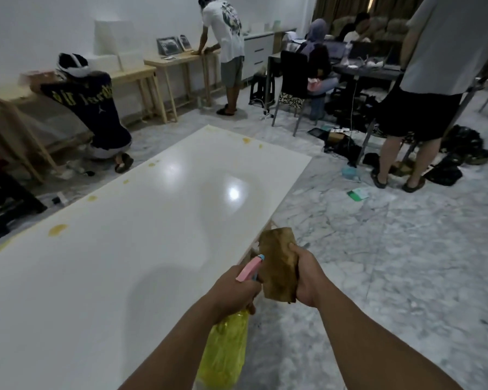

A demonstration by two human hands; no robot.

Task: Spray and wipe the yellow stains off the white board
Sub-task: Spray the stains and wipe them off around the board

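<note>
Left hand (231,288) grips the spray bottle (223,347), right hand (307,277) clutches the cloth (278,266); aimed off the board (124,263), spray could miss the stains (57,229).

Dim indoor light, a bright glare spot on the white board (141,249), soft shadow nearer the camera, edges bent and blurred.

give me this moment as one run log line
left hand: spray bottle | right hand: cloth | board: yellow stains along far edge | wiping: not begun
</note>
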